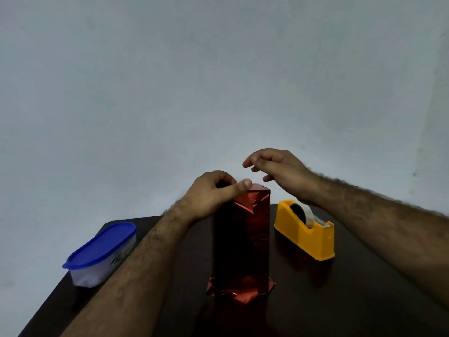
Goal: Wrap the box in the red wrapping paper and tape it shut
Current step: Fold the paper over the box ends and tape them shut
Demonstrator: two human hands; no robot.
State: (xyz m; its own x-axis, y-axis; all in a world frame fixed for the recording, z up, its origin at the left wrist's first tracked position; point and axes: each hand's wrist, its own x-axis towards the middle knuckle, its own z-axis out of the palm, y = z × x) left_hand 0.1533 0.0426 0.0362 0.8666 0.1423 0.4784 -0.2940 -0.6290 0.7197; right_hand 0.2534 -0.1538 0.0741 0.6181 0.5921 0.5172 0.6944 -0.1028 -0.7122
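A tall box wrapped in shiny red paper (241,242) stands upright in the middle of the dark table (315,300). Loose paper flares out around its base. My left hand (213,193) grips the top left corner of the box, fingers curled, thumb lying along the top edge. My right hand (279,169) hovers just above and to the right of the top, fingers loosely curled; no tape is visible in it. A yellow tape dispenser (307,229) with a roll of clear tape stands to the right of the box.
A white plastic container with a blue lid (102,254) lies at the table's left edge. A plain pale wall fills the background. The table's far edge runs just behind the box and the dispenser.
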